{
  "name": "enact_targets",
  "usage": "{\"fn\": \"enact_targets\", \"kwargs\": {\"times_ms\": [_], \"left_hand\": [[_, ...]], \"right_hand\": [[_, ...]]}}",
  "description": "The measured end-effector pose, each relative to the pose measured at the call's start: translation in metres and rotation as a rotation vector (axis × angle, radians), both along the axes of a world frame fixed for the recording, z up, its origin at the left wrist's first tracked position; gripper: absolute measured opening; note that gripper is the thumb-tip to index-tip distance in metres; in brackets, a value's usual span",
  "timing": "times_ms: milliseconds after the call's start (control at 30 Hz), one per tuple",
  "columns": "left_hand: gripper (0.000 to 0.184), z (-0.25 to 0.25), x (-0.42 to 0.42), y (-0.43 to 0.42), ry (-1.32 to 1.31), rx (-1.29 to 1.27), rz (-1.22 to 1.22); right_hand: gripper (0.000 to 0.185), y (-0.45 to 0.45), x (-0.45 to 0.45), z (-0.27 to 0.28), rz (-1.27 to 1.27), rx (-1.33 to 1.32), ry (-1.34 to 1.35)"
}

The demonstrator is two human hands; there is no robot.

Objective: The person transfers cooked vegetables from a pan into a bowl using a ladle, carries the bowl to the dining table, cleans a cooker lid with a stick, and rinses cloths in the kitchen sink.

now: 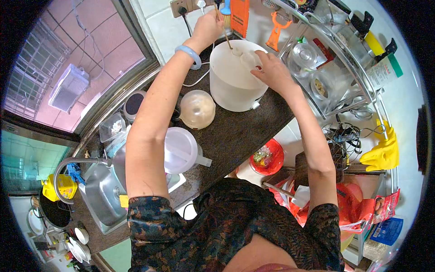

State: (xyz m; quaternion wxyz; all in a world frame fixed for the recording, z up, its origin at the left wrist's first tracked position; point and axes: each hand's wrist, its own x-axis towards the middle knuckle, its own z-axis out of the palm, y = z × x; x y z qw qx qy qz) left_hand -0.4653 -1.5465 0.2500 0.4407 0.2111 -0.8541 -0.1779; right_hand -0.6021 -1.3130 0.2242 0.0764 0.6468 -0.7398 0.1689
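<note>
My left hand [208, 28] is closed around a thin wooden chopstick [227, 37], whose lower end dips into the white round pot [233, 95] on the dark counter. Over the pot's right rim reaches my right hand [274, 72], its thumb and fingers bent together at a pale, see-through round shape [248, 59] inside. What that shape is, I cannot make out. A small dark red spot shows between thumb and fingers. Below and left of the pot stands a rounded, translucent tan container [197, 109]. Nearer my body is a translucent plastic jug [179, 152] with a handle.
A steel sink [102, 195] with a curved tap [68, 170] lies left. On the right, a wire rack [351, 50] holds jars and utensils, with a yellow glove [383, 147] hanging below. A red-lined bin [272, 156] stands beside the dark counter [240, 138].
</note>
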Motion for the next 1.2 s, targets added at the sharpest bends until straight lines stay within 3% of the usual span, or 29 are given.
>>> {"fn": "enact_targets", "kwargs": {"times_ms": [367, 767, 1200], "left_hand": [[0.017, -0.001, -0.008, -0.002, 0.018, -0.142, 0.021], [0.016, 0.011, 0.001, 0.01, 0.06, 0.051, -0.123], [0.025, 0.014, 0.002, 0.013, 0.027, 0.022, -0.082]], "right_hand": [[0.057, -0.005, 0.003, -0.001, -0.014, 0.083, -0.018], [0.056, -0.013, 0.008, -0.001, -0.018, 0.167, 0.011], [0.056, -0.018, 0.015, 0.004, -0.071, 0.249, 0.055]]}}
